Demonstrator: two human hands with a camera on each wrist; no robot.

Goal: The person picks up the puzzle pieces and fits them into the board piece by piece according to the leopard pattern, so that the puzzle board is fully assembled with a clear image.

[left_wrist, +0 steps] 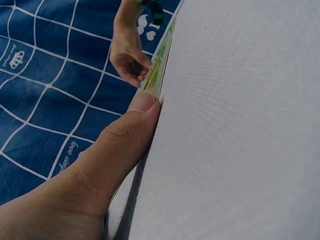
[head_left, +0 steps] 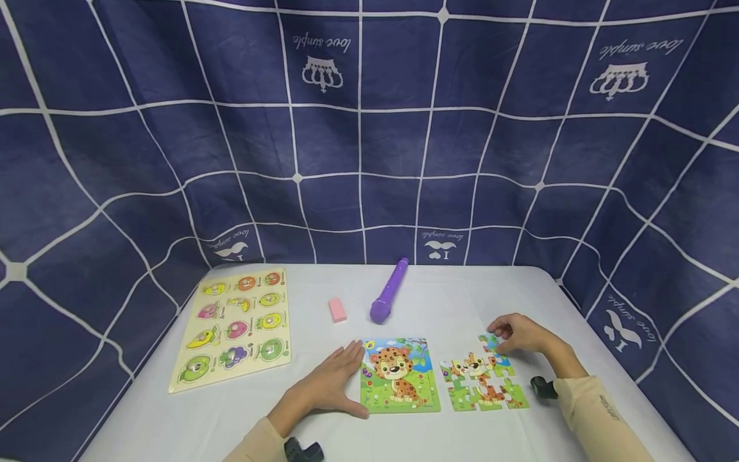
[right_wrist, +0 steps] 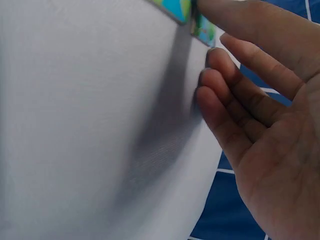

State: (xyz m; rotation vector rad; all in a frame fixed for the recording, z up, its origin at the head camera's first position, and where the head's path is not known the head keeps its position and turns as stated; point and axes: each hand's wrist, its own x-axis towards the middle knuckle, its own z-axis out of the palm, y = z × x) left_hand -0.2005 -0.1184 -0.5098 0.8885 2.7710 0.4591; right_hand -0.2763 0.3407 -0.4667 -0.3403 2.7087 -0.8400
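A puzzle board (head_left: 398, 378) with a spotted leopard cub on grass lies in front of me. My left hand (head_left: 331, 382) rests on the table at its left side, fingers fairly straight, fingertips at the upper left edge and thumb (left_wrist: 135, 117) touching the lower left edge. To the right lie several loose puzzle pieces (head_left: 491, 393) in rough rows, showing parts of the same cub. My right hand (head_left: 522, 335) is at their top right corner. Its thumb and curled fingers pinch a blue-green puzzle piece (right_wrist: 203, 31), partly hidden behind the thumb.
A wooden fruit peg board (head_left: 233, 327) lies at the left. Behind the puzzle are a pink block (head_left: 337, 310) and a purple toy microphone (head_left: 389, 292). Blue checked cloth (head_left: 392, 141) hangs around the white table (head_left: 462, 295) at the back and sides.
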